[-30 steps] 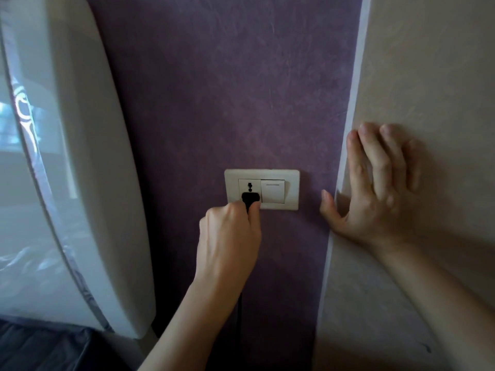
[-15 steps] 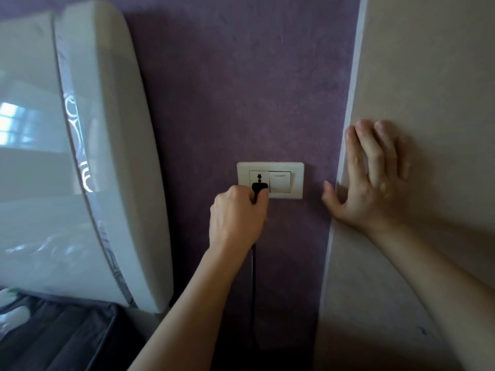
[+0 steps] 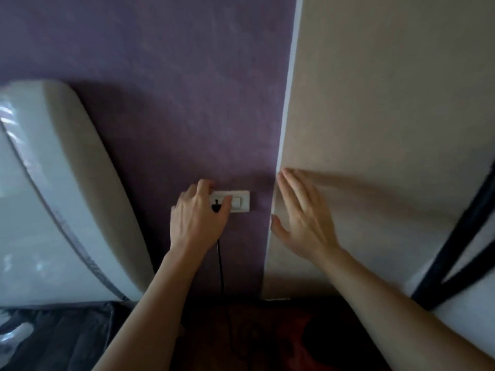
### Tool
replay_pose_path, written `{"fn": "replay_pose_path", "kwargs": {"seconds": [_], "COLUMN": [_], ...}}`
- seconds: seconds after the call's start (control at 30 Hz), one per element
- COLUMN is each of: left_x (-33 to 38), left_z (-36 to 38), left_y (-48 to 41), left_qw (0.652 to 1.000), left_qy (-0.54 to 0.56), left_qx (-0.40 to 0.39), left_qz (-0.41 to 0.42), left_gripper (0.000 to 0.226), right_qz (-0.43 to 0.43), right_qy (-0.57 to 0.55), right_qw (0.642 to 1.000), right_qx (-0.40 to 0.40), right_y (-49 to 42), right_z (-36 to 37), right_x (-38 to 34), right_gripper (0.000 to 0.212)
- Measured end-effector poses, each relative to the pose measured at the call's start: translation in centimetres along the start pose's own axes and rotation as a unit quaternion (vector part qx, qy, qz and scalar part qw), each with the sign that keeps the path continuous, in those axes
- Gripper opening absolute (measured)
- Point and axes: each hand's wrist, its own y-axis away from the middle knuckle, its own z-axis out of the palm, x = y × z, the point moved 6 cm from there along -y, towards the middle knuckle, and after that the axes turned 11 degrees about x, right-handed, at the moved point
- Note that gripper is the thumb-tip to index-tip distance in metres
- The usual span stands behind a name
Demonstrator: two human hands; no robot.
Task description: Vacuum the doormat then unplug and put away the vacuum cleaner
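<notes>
A white wall plate (image 3: 242,202) with a socket and a rocker switch sits low on the purple wall. The vacuum's black plug (image 3: 216,207) is in the socket, and its black cord (image 3: 220,263) hangs straight down to the floor. My left hand (image 3: 199,218) is at the plate: the thumb lies across it beside the switch, the fingers rest loosely curled over its upper left corner, and the plug shows in the gap between them. My right hand (image 3: 302,218) lies flat, fingers straight, on the beige wall just right of the white corner strip. Neither the vacuum nor the doormat is in view.
A large glossy white padded panel (image 3: 61,199) leans against the purple wall at the left. Dark grey fabric (image 3: 56,338) lies below it. Two black straps (image 3: 460,253) cross the right edge. The floor (image 3: 267,333) below the socket is dark.
The view has pulled back and down. My left hand has let go of the plug and slid up onto the wall plate. My right hand stays flat on the beige wall.
</notes>
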Motion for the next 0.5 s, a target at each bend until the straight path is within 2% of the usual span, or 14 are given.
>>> {"fn": "replay_pose_path", "kwargs": {"seconds": [0.1,0.23,0.4,0.5], "left_x": [3.5,8.4,12.9,14.9], "left_z": [-3.8,-9.2,-16.9,-20.2], "left_y": [-1.3,-2.8,-4.0,-3.2], "left_qw": [0.998,0.988,0.975,0.963], "left_qy": [-0.009,0.011,0.059,0.079], "left_qx": [-0.038,-0.107,-0.155,-0.156], "left_qz": [0.039,0.111,0.147,0.207], "left_gripper": [0.048,0.051,0.046,0.042], "right_qz": [0.043,0.094,0.15,0.185], "right_qy": [-0.017,-0.058,-0.059,-0.053], "right_qw": [0.997,0.987,0.975,0.969], "right_qx": [-0.068,-0.119,-0.151,-0.157], "right_y": [-3.1,-8.7,-14.0,-15.0], "right_z": [-3.6,-9.4,-17.0,-21.2], "right_x": [-1.4,-2.5,-3.8,-4.2], "right_gripper": [0.068,0.066,0.069,0.068]}}
